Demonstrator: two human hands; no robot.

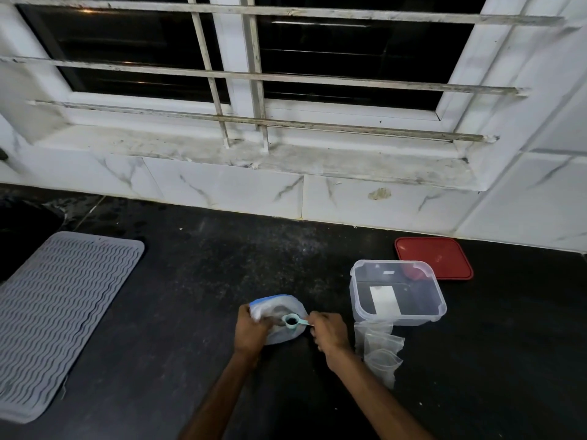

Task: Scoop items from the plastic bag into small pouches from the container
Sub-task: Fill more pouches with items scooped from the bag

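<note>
With the left hand (pixel 251 331) gripping the bag (pixel 275 305) at near centre and the right hand (pixel 328 333) pinching the loaded scoop (pixel 290 320) above it, any tilt on the way to the pouches (pixel 379 347) at right could spill grains.

1. A window (pixel 349 58) with a white frame fills the upper wall – its 2 panes are dark.
2. A white grille (pixel 254 77) of 3 horizontal and 2 vertical bars, grimy in places, stands in front of the glass.
3. The sill (pixel 286 160) below is stained.
4. White marble-veined wall tiles (pixel 222 188) run down to a black speckled countertop (pixel 222 265).
5. A grey ribbed mat (pixel 57 312) lies on the counter's left side – lit from above.
</note>
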